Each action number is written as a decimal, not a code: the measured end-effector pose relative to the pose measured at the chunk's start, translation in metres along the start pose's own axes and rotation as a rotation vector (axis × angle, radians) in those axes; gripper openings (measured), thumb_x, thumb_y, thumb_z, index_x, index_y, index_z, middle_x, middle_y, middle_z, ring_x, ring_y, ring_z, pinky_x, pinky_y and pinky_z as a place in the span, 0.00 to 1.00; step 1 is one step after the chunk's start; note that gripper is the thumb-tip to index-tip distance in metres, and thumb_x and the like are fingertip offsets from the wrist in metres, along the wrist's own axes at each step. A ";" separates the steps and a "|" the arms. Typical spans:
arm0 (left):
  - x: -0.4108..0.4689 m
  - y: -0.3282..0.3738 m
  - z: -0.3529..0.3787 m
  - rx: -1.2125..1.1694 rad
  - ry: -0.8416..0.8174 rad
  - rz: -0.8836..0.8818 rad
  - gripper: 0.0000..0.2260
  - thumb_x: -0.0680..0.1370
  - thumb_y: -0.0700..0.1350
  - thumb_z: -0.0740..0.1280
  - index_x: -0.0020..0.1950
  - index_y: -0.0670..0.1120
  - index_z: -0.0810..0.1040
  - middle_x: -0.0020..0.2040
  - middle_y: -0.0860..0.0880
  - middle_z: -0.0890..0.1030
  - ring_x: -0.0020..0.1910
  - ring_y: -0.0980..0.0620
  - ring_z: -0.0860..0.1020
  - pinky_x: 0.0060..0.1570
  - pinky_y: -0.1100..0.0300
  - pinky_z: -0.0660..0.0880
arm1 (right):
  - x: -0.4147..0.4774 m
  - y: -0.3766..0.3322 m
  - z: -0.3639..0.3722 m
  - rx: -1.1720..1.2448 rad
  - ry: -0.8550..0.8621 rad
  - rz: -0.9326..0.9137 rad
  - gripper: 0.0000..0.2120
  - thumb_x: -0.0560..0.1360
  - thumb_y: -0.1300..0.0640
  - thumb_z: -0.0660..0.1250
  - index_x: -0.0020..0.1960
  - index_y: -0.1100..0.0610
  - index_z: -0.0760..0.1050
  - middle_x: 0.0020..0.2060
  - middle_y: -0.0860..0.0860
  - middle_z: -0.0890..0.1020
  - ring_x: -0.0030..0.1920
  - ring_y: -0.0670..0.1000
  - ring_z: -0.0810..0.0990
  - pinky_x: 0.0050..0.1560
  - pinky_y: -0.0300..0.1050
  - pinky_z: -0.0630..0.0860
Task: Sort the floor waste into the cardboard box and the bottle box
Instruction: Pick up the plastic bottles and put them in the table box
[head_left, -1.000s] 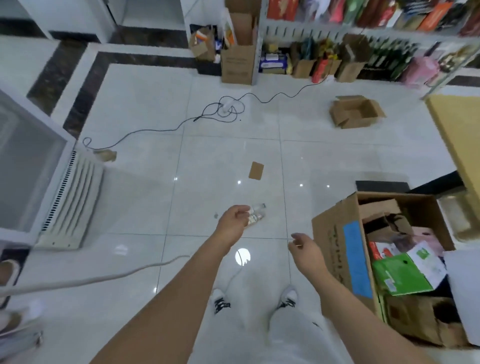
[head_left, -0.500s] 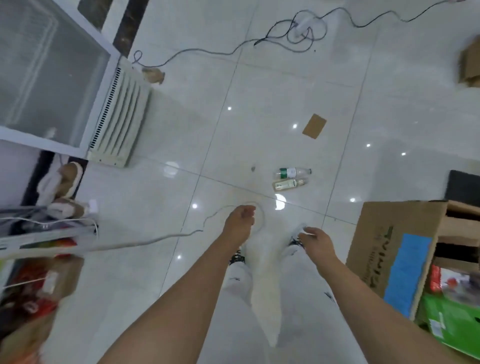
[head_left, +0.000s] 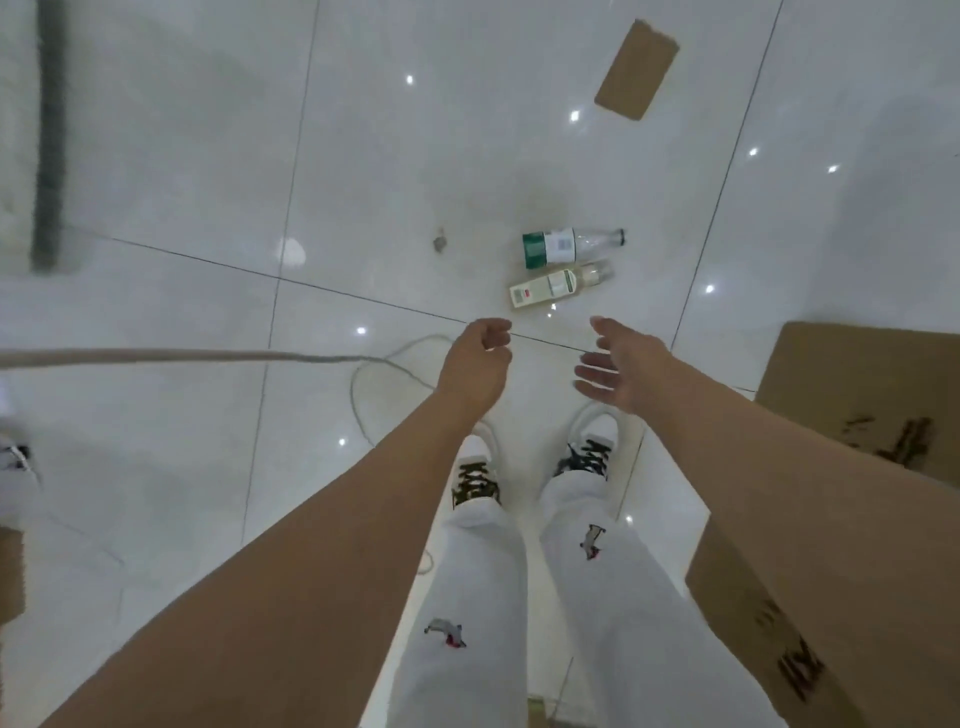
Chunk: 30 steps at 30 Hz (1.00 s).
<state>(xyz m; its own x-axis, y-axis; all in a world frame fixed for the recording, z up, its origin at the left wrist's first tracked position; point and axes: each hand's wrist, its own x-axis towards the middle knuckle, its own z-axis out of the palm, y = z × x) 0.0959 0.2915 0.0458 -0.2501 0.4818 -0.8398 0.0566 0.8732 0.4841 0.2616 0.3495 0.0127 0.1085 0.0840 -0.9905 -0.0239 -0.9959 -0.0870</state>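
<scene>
Two plastic bottles lie side by side on the white tiled floor: a clear one with a green label (head_left: 558, 248) and, nearer me, a pale yellow one (head_left: 556, 286). A flat piece of cardboard (head_left: 636, 70) lies farther off. The side of a brown cardboard box (head_left: 857, 395) stands at the right. My left hand (head_left: 478, 361) hangs just short of the yellow bottle, its fingers loosely curled and holding nothing. Beside it, my right hand (head_left: 621, 366) has its fingers spread, and it touches nothing.
A pale cable (head_left: 218, 357) runs in from the left and loops on the floor by my white shoes (head_left: 475, 470). A small speck of debris (head_left: 440, 243) lies left of the bottles. A grey vent strip (head_left: 49, 135) sits at the upper left.
The view has tipped down and come much closer to the floor. Both hands have dropped toward the two bottles, and my right hand has spread its fingers.
</scene>
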 end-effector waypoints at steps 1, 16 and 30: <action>0.025 -0.010 0.006 -0.006 0.002 0.000 0.17 0.77 0.34 0.61 0.64 0.44 0.75 0.59 0.46 0.79 0.55 0.47 0.78 0.48 0.60 0.71 | 0.027 0.001 0.003 0.024 0.004 0.007 0.21 0.74 0.50 0.72 0.61 0.60 0.72 0.53 0.60 0.79 0.51 0.60 0.81 0.42 0.54 0.82; 0.187 -0.128 0.068 -0.204 0.059 0.071 0.16 0.77 0.34 0.64 0.61 0.50 0.76 0.54 0.53 0.80 0.53 0.55 0.79 0.56 0.59 0.74 | 0.254 -0.006 0.096 0.126 0.012 -0.057 0.21 0.74 0.45 0.70 0.62 0.53 0.72 0.49 0.56 0.81 0.49 0.55 0.81 0.53 0.53 0.79; 0.110 -0.097 0.057 -0.310 0.049 0.000 0.15 0.77 0.33 0.62 0.59 0.48 0.77 0.57 0.49 0.81 0.57 0.50 0.80 0.57 0.57 0.74 | 0.155 0.028 0.041 0.110 0.133 -0.242 0.14 0.70 0.53 0.75 0.50 0.53 0.73 0.49 0.55 0.82 0.46 0.55 0.84 0.51 0.57 0.81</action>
<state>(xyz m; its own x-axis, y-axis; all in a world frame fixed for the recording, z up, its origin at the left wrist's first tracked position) 0.1175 0.2642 -0.1078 -0.2966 0.4715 -0.8305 -0.2386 0.8054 0.5425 0.2371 0.3365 -0.1475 0.2530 0.3060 -0.9178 -0.0885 -0.9374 -0.3369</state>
